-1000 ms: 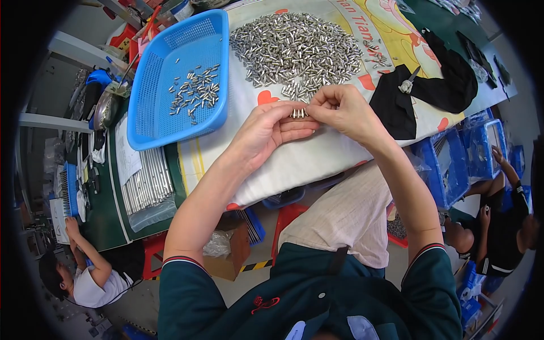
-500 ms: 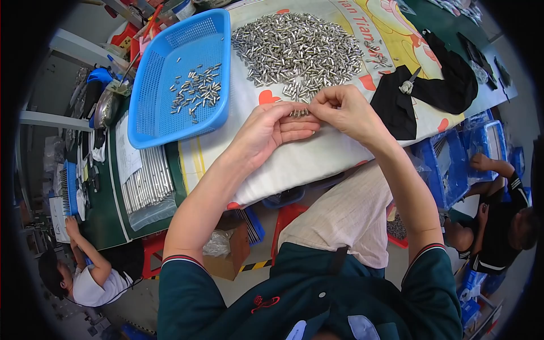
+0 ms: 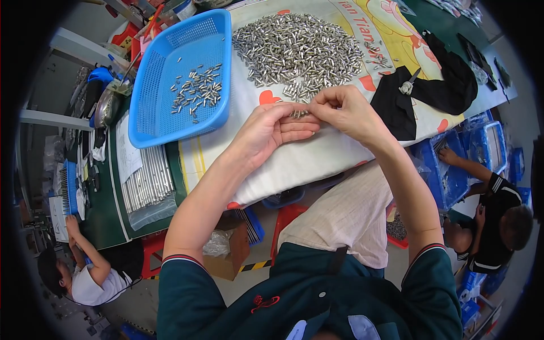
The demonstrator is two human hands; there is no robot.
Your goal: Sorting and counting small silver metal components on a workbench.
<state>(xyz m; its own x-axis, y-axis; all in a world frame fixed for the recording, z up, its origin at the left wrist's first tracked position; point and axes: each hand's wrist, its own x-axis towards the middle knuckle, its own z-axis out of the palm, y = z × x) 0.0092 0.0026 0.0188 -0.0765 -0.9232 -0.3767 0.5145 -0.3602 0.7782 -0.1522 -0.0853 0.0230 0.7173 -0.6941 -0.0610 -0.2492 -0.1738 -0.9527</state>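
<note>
Hundreds of small silver metal pins [image 3: 297,48] lie heaped on the pale printed cloth [image 3: 317,156] at the upper middle of the frame, and a short row of them [image 3: 298,113] sits between the two hands at centre. Such pins look light, stiff and smooth, so they would likely slip or roll; pinching them side by side across their shafts seems the surest hold. The left hand [image 3: 266,130] lies palm-down with fingers curled in, its fingertips closed lightly on the left end of the row. The right hand [image 3: 345,110] meets it from the right, thumb and forefinger pinched tight on the other end, remaining fingers folded. Both grips are narrow, barely apart. To the upper left a blue mesh basket [image 3: 164,122] holds a scatter of sorted pins [image 3: 195,93]. A black cloth [image 3: 436,90] with small snips [image 3: 407,86] lies at upper right. Other people work at lower left [image 3: 85,277] and at right [image 3: 498,215]
</note>
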